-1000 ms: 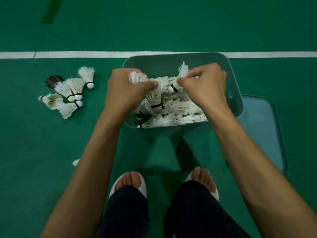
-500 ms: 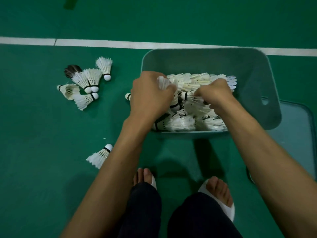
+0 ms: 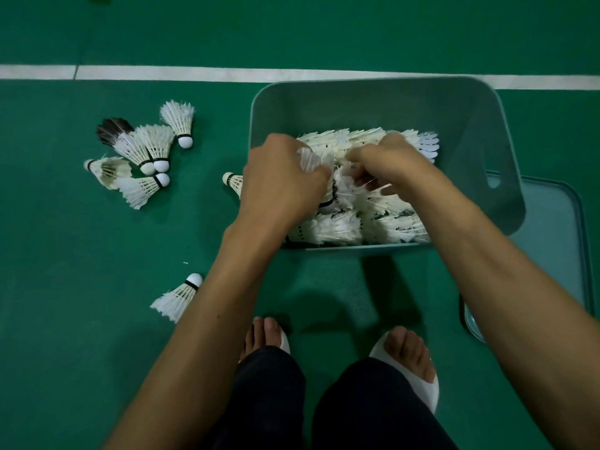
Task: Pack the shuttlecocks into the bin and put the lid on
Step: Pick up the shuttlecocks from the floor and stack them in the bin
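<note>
Reaching into the teal plastic bin (image 3: 357, 102), the left hand (image 3: 279, 177) grips a white feather shuttlecock (image 3: 308, 159). The blurred right hand (image 3: 386, 164) seems to pinch feathers in the heap of white shuttlecocks (image 3: 341, 225) filling it. Loose feather shuttlecocks (image 3: 146, 151) lie on the green floor (image 3: 65, 287) to the left, and the translucent teal lid (image 3: 552, 241) lies at the bin's right.

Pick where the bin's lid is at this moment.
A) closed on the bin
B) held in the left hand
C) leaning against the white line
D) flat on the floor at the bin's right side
D: the lid lies flat on the floor right of the open bin; the left hand and right hand grip shuttlecocks inside it.
</note>
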### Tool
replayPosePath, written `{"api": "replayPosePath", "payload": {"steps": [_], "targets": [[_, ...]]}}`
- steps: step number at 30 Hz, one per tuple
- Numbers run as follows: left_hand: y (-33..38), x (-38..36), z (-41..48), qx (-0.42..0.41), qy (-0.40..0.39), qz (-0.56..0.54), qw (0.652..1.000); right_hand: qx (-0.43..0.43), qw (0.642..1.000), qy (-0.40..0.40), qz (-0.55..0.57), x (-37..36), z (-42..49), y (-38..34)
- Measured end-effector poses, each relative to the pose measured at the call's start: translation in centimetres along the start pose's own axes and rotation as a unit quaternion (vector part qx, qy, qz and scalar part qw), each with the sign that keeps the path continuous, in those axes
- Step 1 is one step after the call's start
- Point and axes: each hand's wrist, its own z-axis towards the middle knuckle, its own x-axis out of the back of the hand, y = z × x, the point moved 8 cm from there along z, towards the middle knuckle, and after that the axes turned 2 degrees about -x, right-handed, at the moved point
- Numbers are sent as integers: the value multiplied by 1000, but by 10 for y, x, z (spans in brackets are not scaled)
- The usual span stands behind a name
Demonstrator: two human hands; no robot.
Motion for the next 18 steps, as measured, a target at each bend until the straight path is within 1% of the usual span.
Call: {"api": "replayPosePath", "payload": {"steps": [1,2,3,4,5,6,7,8,11,13,14,17,18], "targets": [[2,-1,-1,-1,-3,-12,1000,29,998,61,-17,16,-5,1],[4,-2,-2,-1,-9,-24,1000,76,991,107,-18,30,-13,-1],[5,-4,-3,3,-19,-40,999,133,985,109,-4,36,-23,-6],[6,-6,-3,12,-33,-64,997,191,979,70,16,35,-35,-11],[8,-10,-3,27,-50,-97,994,235,971,9,32,30,-47,-17],[8,-14,-2,46,-67,-132,988,260,963,-53,41,25,-58,-19],[8,-17,-3,66,-80,-163,981,274,956,-96,42,21,-66,-19],[7,-19,-3,83,-90,-189,974,281,952,-118,36,20,-70,-17],[4,-25,-6,111,-99,-263,953,264,959,-100,-2,28,-65,-3],[-2,-26,-9,127,-80,-277,949,231,971,-64,1,39,-57,11],[-6,-25,-9,135,-64,-266,952,211,977,-31,7,47,-54,17],[-10,-14,-4,141,-30,-264,954,132,984,115,13,73,-38,38],[-10,-12,-2,133,-27,-268,954,105,984,141,16,77,-34,44]]}}
